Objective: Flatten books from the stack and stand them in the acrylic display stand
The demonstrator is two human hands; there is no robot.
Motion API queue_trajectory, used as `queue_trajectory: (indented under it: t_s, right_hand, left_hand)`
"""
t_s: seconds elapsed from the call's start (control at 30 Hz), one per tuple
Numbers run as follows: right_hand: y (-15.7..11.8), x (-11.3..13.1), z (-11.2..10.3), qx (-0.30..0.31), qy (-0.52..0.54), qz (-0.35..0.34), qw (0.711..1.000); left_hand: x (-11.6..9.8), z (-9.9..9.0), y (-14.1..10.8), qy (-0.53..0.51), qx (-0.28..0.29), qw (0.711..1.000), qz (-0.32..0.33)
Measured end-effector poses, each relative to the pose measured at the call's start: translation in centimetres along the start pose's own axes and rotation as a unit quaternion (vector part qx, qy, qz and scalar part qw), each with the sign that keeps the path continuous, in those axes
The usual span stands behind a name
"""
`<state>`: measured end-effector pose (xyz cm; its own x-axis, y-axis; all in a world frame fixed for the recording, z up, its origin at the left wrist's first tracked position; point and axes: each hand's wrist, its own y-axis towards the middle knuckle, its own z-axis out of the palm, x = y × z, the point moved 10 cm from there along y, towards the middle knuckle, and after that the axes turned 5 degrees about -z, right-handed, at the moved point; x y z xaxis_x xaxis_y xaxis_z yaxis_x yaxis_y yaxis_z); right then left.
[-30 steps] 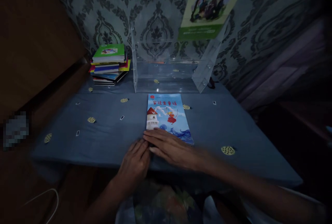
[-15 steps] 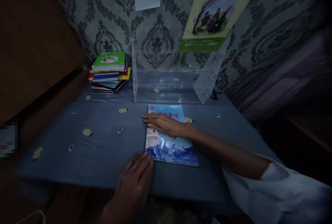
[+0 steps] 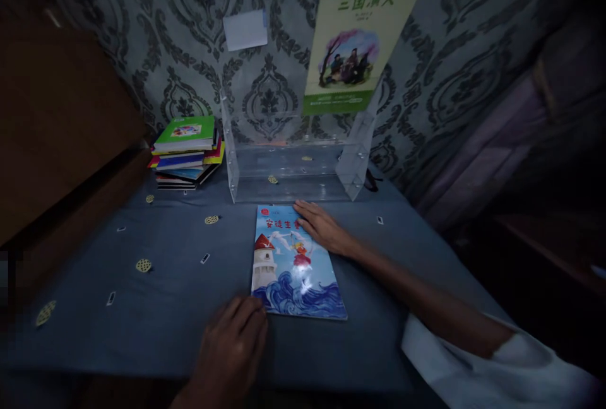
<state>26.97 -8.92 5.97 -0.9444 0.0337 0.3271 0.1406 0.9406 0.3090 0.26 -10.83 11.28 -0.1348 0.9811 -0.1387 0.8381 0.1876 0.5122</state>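
A blue picture book (image 3: 298,270) with a red-roofed tower, a red figure and waves on its cover lies flat on the cloth-covered table. My right hand (image 3: 324,227) rests over its upper right part, fingers stretched out and covering some of the title. At the lower left corner of the book is my left hand (image 3: 237,339), its fingers close together and bent, the fingertips at the corner. Whether those fingers pinch the corner cannot be made out.
Behind the book stands a clear acrylic rack (image 3: 284,189). A stack of books (image 3: 187,144) sits at the back left. A green and cream book cover (image 3: 355,49) rises above the rack. Dark glasses (image 3: 373,180) lie behind the rack's right side.
My right hand has slid right across the cover, uncovering the picture and part of the title. My left hand's fingers are more bent at the corner. The camera view has shifted.
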Motion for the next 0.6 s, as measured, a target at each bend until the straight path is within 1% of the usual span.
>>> queue_trajectory:
  t_s: [0.1, 0.17, 0.27, 0.4, 0.47, 0.5, 0.57, 0.6]
  right_hand:
    - [-2.5, -0.5, -0.3, -0.025, -0.016, 0.051, 0.998]
    - [-4.0, 0.1, 0.0, -0.023, -0.029, 0.075, 0.996]
    - [-6.1, 2.1, 0.6, -0.015, -0.050, 0.084, 0.995]
    - [-9.1, 5.0, 0.9, -0.026, -0.054, 0.080, 0.995]
    - [-10.3, 5.9, 1.1, -0.026, -0.048, 0.080, 0.995]
    - [-10.8, 6.3, 1.1, -0.024, -0.043, 0.081, 0.996]
    - [-11.4, 6.5, 1.3, -0.014, -0.029, 0.085, 0.996]
    - [-11.6, 6.5, 1.4, -0.007, -0.022, 0.089, 0.996]
  left_hand:
    - [1.0, 1.5, 1.3, -0.010, 0.037, 0.999, -0.029]
    - [1.6, 2.5, 2.2, 0.006, 0.045, 0.998, -0.039]
    - [2.6, 4.3, 3.4, 0.022, 0.046, 0.998, -0.043]
    - [4.4, 6.7, 4.1, -0.010, 0.020, 0.998, -0.062]
    - [5.6, 7.6, 4.4, -0.053, -0.005, 0.995, -0.083]
    - [6.2, 7.9, 4.6, -0.091, -0.014, 0.991, -0.096]
    - [7.5, 8.6, 5.5, -0.192, -0.008, 0.973, -0.127]
    - [8.2, 8.9, 6.1, -0.249, 0.002, 0.956, -0.154]
